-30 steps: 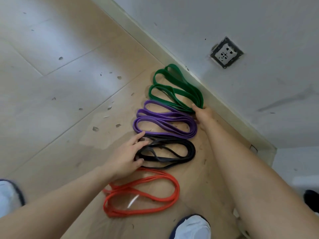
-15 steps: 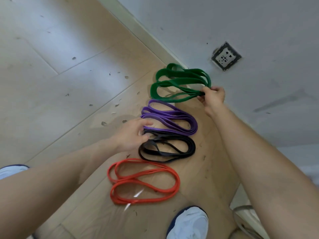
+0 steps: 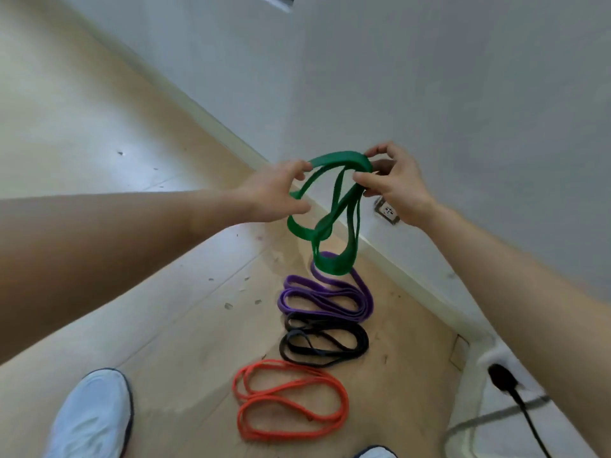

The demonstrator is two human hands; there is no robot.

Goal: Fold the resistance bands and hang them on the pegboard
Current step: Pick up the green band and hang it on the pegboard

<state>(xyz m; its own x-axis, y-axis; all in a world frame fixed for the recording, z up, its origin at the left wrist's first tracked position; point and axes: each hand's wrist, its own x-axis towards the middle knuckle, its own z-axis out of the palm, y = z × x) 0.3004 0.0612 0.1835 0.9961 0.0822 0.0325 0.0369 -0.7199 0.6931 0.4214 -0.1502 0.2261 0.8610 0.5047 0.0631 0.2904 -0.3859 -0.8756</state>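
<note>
A green resistance band hangs in loops in the air in front of the white wall. My right hand pinches its top end. My left hand is at the band's left loops, thumb and fingers spread around a strand. On the wooden floor below lie three coiled bands in a row: a purple band, a black band and an orange band. No pegboard is in view.
A white wall with a baseboard runs diagonally behind the bands. A wall socket sits low on the wall. A black plug and cable lie at the lower right. My white shoes stand on the floor.
My right hand lifted the green band off the floor and up in front of the wall. My left hand left the purple and black bands and rose to the green band.
</note>
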